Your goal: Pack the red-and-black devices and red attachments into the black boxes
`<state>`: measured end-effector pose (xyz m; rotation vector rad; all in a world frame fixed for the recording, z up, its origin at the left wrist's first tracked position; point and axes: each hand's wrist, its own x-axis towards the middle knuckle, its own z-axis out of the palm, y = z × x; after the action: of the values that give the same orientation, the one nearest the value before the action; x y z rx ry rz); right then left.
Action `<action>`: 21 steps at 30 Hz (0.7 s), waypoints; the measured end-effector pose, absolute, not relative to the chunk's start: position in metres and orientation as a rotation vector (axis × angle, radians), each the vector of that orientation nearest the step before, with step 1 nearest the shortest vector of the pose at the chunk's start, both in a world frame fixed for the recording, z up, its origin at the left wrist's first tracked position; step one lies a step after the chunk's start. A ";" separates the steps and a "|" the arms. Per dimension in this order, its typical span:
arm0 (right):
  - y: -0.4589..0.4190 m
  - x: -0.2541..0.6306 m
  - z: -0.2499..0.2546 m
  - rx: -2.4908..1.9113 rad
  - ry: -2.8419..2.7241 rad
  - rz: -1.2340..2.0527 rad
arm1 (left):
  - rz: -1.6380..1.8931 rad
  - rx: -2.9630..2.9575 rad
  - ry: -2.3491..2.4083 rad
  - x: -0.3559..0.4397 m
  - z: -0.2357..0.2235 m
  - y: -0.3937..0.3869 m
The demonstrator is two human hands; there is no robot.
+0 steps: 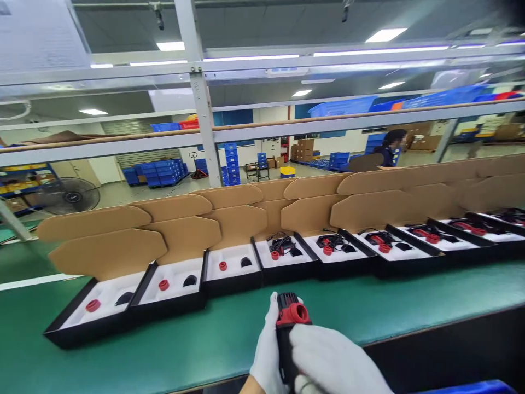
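A black-and-red device point(293, 314), shaped like a small water pump, is held upright near the front edge of the bench. It has a ribbed black top and a round red opening facing right. My left hand point(268, 347), in a white glove, is closed around its left side. My right hand point(334, 355), also gloved and slightly blurred, is closed against the right side of the black body; its fingertips are partly hidden. Beyond them, an open box point(232, 279) has a red ring point(222, 266) and a black cap-like part point(245, 262) in its white tray.
Open black boxes with raised cardboard lids line the green bench point(229, 328). Those on the right hold cabled black-and-red devices point(282, 246). A metal frame post point(203, 104) rises behind. A fan point(71, 196) stands at left, a person point(389, 149) farther back, and a blue edge point(471, 388) shows lower right.
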<state>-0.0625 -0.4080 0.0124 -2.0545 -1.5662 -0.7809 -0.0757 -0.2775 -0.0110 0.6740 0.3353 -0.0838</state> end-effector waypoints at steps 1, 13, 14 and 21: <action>-0.390 -0.067 0.025 -1.988 -1.779 -0.891 | -0.138 0.609 0.348 -0.079 -0.010 -0.269; -0.381 -0.024 -0.013 -1.691 -0.768 0.540 | -0.014 0.450 0.201 -0.085 0.001 -0.229; -0.374 -0.029 -0.011 -1.499 -0.662 0.855 | -0.042 0.465 0.218 -0.084 0.000 -0.226; -0.329 -0.049 0.017 -0.944 -0.394 1.200 | -0.077 0.583 0.205 -0.076 -0.023 -0.201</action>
<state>-0.0489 -0.3293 0.0169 -0.9443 -0.3937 1.1997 -0.0755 -0.2011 -0.0228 0.5834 0.2049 -0.0774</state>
